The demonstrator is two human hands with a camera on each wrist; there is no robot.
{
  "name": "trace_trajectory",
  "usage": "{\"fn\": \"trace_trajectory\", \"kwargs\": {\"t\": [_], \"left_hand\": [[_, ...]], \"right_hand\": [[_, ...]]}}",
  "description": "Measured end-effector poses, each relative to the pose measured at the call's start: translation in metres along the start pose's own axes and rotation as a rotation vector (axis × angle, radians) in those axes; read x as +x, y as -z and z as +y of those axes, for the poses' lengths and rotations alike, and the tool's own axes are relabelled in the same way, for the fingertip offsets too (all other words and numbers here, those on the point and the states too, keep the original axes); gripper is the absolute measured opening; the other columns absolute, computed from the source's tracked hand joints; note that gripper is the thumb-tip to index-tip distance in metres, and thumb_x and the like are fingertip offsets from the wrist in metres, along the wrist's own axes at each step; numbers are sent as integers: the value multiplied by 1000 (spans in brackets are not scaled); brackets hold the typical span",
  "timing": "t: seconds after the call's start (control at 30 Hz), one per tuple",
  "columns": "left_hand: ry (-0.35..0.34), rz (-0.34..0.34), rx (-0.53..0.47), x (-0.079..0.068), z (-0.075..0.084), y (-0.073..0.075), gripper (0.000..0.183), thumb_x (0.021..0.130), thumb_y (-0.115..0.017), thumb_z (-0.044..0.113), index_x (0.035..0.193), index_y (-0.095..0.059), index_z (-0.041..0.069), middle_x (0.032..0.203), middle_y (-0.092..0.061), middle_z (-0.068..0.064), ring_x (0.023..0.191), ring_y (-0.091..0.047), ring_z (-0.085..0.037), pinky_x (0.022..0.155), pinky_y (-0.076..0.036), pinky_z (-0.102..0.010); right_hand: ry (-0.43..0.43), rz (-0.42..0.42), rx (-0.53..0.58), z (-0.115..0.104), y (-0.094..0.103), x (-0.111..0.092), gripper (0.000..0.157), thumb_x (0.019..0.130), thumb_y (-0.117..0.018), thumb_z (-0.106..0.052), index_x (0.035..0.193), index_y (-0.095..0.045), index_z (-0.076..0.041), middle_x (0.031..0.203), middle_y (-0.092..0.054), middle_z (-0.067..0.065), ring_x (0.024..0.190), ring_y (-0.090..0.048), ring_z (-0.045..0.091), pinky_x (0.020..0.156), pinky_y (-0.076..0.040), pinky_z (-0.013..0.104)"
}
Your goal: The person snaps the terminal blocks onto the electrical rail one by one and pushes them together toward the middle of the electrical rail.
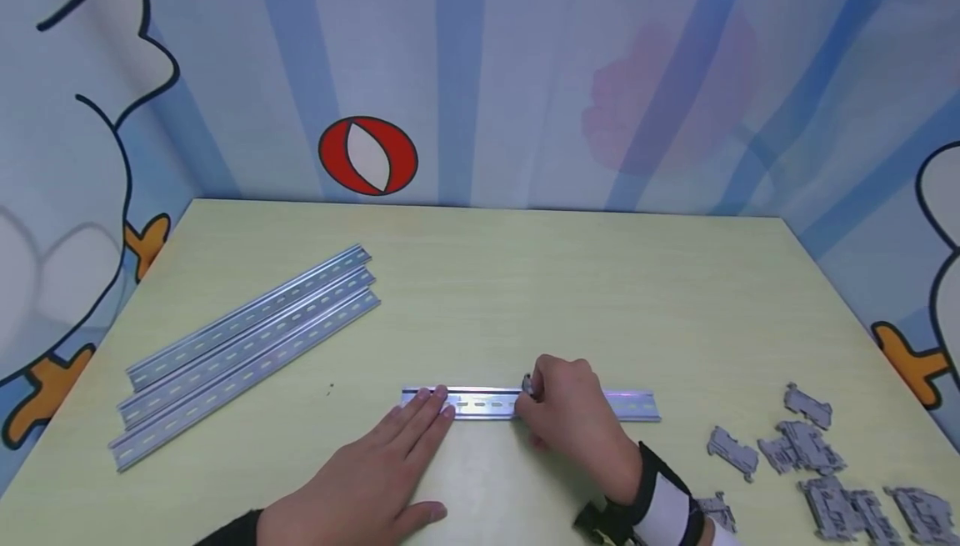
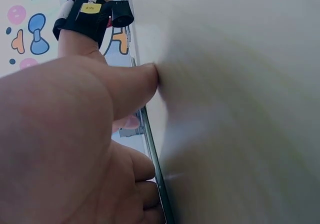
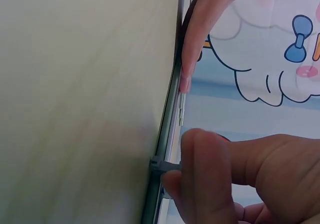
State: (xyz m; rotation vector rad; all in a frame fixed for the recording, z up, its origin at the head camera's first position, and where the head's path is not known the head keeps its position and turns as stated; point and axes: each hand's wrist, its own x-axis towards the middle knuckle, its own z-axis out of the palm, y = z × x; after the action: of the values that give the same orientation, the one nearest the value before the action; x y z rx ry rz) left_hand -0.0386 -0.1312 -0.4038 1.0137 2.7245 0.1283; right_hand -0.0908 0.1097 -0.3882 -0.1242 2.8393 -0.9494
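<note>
A slotted metal DIN rail (image 1: 480,403) lies crosswise near the front middle of the table. On its left end rest the straight fingertips of my left hand (image 1: 375,467), with the thumb spread toward me on the tabletop. My right hand (image 1: 570,413) pinches a small grey plastic DIN rail clip (image 3: 167,166) right of the rail's middle. In the right wrist view that clip sits against the rail's edge (image 3: 167,119), between thumb and finger. From the head, only a sliver of the clip shows above the knuckles; the fingers hide the rest.
Three longer slotted rails (image 1: 247,346) lie side by side, slanted, at the left of the table. Several loose grey clips (image 1: 810,446) are scattered at the front right, one clip (image 1: 716,511) close by the right wrist. A printed wall panel (image 1: 510,71) stands behind the table (image 1: 562,296).
</note>
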Motion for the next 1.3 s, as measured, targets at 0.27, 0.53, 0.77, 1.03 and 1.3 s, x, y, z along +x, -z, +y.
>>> {"fn": "trace_trajectory", "kwargs": {"t": [0.27, 0.53, 0.77, 1.03, 1.3], "left_hand": [[-16, 30, 31, -1, -1, 0, 83, 96, -44, 60, 155, -24, 6, 165, -17, -12, 151, -18, -25, 119, -31, -42], [-51, 115, 90, -3, -3, -1, 84, 95, -48, 58, 153, -29, 1, 163, -24, -15, 149, -25, -28, 117, -34, -40], [-31, 76, 55, -4, -4, -2, 85, 95, -47, 59, 153, -27, 1, 164, -22, -15, 150, -22, -28, 118, -32, -41], [-12, 51, 9, -3, -3, 0, 85, 95, -46, 60, 155, -24, 4, 165, -19, -13, 151, -20, -27, 119, -31, -42], [-50, 80, 30, -1, -1, -3, 84, 95, -48, 58, 153, -28, 0, 163, -24, -17, 149, -23, -30, 118, -32, -41]], "right_hand": [[58, 10, 5, -10, -8, 3, 21, 78, -67, -2, 64, -53, -9, 42, -59, -3, 31, -52, 2, 39, -39, 19], [75, -24, 68, -15, -14, 6, 19, 79, -68, -1, 67, -55, -7, 50, -63, 0, 32, -55, 2, 38, -46, 22], [87, -70, 47, -13, -11, 8, 26, 83, -74, -18, 63, -59, -12, 44, -63, -4, 34, -56, 3, 43, -44, 20], [87, -68, -43, -10, 15, 7, 35, 88, -69, -42, 65, -69, -16, 45, -61, -6, 43, -54, 9, 45, -42, 22], [105, 30, -196, 18, 63, -17, 21, 89, -70, -37, 79, -73, -19, 61, -67, -7, 52, -52, 7, 49, -41, 23]]}}
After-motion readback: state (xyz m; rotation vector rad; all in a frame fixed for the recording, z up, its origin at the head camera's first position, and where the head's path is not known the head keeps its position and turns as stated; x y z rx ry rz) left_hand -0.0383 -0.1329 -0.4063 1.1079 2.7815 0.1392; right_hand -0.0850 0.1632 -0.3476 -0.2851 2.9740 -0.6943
